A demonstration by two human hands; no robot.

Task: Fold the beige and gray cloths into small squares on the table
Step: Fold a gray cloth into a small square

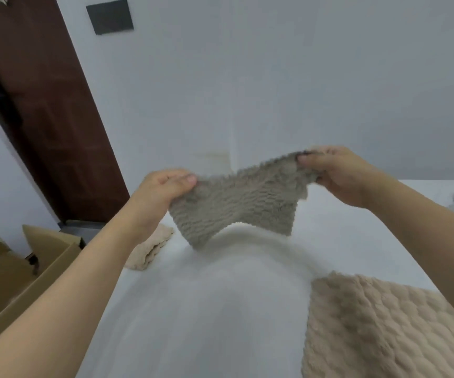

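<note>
Both hands hold a gray cloth (236, 203) up above the white bench (206, 309), stretched between them. The left hand (163, 189) pinches the cloth's upper left corner between thumb and curled fingers; the right hand (337, 173) pinches the upper right corner the same way, a little higher. The cloth's lower edge hangs free, with its lowest corner just above the bench or touching it; I cannot tell which. A beige cloth (378, 331) lies flat at the near right, its left edge bordering the bare middle of the bench. A folded beige cloth (152, 248) sits by the bench's left edge, under the left forearm. Cardboard boxes (16, 274) stand off to the left.
</note>
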